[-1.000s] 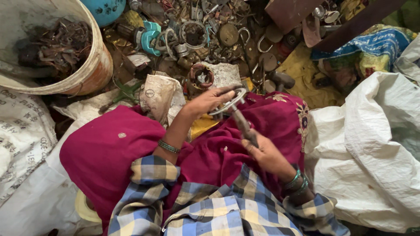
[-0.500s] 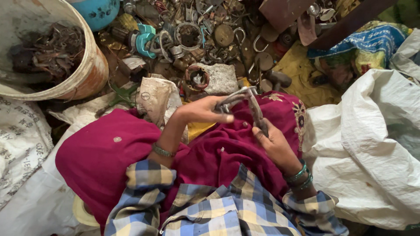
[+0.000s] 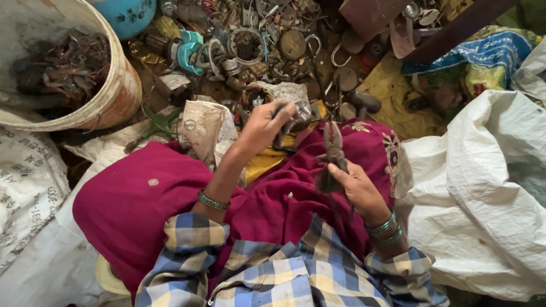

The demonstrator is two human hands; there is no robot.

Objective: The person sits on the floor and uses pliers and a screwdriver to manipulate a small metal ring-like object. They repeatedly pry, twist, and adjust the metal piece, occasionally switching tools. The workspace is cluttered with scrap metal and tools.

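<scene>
Pliers (image 3: pixel 333 150) stand upright in the right hand (image 3: pixel 358 190) at mid-frame, its grip closed round the handles, jaws up. Just left and higher, the left hand (image 3: pixel 261 128) clasps a small dark metal fitting (image 3: pixel 296 116) over the magenta lap. Stripping work, by my judgement; jaws must meet the fitting squarely. Beyond lies the scrap heap (image 3: pixel 273 45).

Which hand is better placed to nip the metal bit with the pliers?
The right hand, most likely. It already grips the pliers by the handles, tips pointing up toward the metal part. The left hand is full, its fingers wrapped around that part.
</scene>
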